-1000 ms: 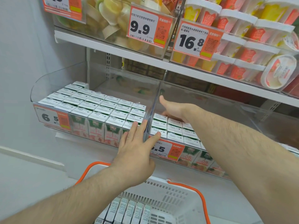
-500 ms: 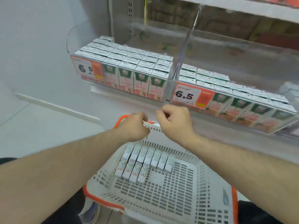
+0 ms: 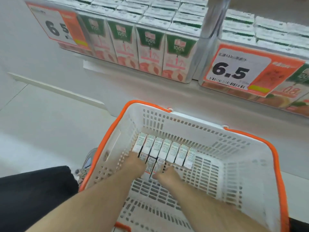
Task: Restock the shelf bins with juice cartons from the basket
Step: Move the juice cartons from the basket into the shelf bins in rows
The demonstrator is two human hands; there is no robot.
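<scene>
A white basket with an orange rim (image 3: pixel 184 119) stands on the floor below the shelf. Inside it, juice cartons (image 3: pixel 173 153) lie in a back row of several, with a shorter front row (image 3: pixel 151 164). My left hand (image 3: pixel 133 163) reaches down at the left end of the front row. My right hand (image 3: pixel 164 174) is at its right end. Both hands touch those cartons, but blur hides the fingers. Above, the left shelf bin (image 3: pixel 150 47) holds upright cartons with green and pink fronts. The right shelf bin (image 3: pixel 267 30) also holds cartons.
A clear divider (image 3: pixel 209 22) separates the two bins. Orange 6.5 price tags (image 3: pixel 234 71) hang on the bin fronts. My dark trouser leg (image 3: pixel 33 190) and a shoe (image 3: pixel 88 163) are left of the basket. The basket's right half shows bare mesh floor (image 3: pixel 209 178).
My hands left the shelf bins, came down past the basket's far rim, and now reach inside it to the cartons. The view has tilted down and moved closer.
</scene>
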